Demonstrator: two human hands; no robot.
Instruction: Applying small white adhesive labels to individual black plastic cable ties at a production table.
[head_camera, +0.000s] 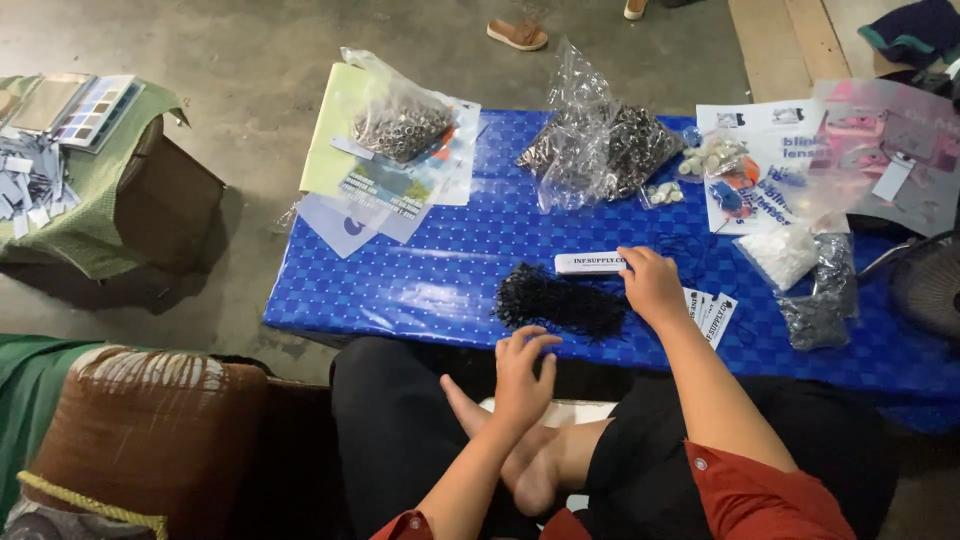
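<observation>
Blue table (420, 280): clear bags (590, 140), white label (590, 263)

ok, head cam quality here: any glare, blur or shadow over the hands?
Head view: soft, even light; glare on the blue cloth and the clear bags. Both hands fairly sharp: right hand by the white strip, left hand below the black pile. Deep shadow under the table edge; right corner hazy.

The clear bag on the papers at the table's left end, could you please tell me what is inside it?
The clear bag holds a heap of small silvery metal rings; the crumpled plastic hides the ones lower down.
</observation>
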